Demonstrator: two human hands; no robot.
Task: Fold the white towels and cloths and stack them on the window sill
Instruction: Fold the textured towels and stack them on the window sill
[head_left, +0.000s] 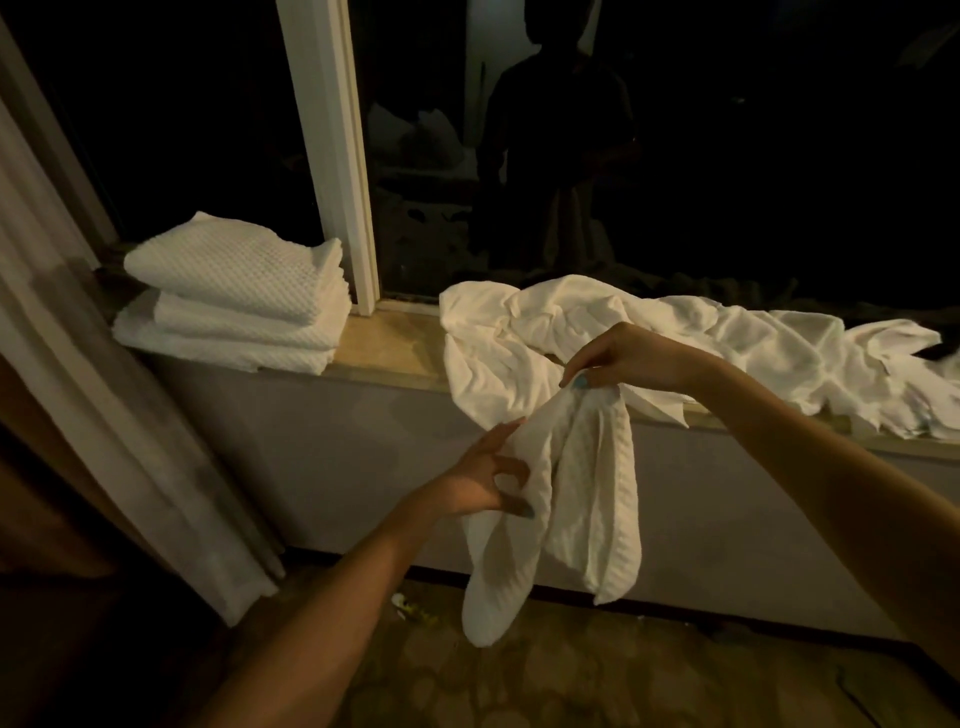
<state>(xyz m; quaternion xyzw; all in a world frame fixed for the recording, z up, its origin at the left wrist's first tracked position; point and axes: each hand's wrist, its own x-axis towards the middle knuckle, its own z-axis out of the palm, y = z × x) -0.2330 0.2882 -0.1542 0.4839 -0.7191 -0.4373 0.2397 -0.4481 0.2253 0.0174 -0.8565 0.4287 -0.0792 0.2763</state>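
The right hand (623, 358) pinches the top of a white towel (587, 493) hanging before the window sill (395, 348); the left hand (480, 480) grips its side. Folded towels (234, 296) sit stacked on the sill's left.

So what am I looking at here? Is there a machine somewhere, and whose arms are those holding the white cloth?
There is no machine here: a person wears a wide-angle camera on the head, so this one picture looks forward and down along their own two bare arms. The right hand pinches the top of a white towel, which hangs in loose folds, and the left hand grips it lower down. In front runs a window sill. On its left end sits a stack of folded towels; to the right lies a crumpled heap of white cloths, not yet folded. A curtain hangs at the far left, and the dark window glass behind shows a dim reflection.
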